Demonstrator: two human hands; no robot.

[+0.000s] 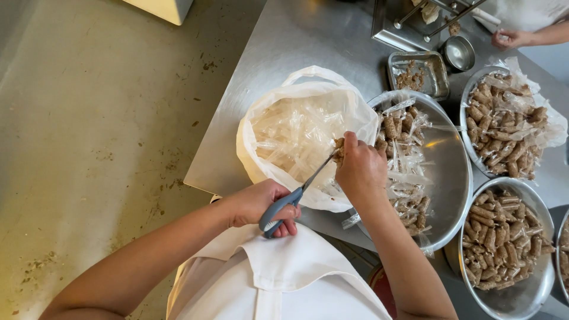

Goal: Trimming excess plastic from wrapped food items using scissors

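The left hand (261,204) was closed around the grey-blue handles of a pair of scissors (296,192), blades angled up toward the right hand (360,169). That hand pinched a small brown wrapped stick (339,150) just above the rim of the white plastic bag (296,133), which held clear discarded wrappers. Right of the bag, touching it, lay a large steel bowl (450,178) of wrapped sticks. Farther right of the bag stood two more bowls (504,243) of brown sticks; beyond it, a small metal tray (418,74). Another person's hand (511,38) rested far beyond the bag.
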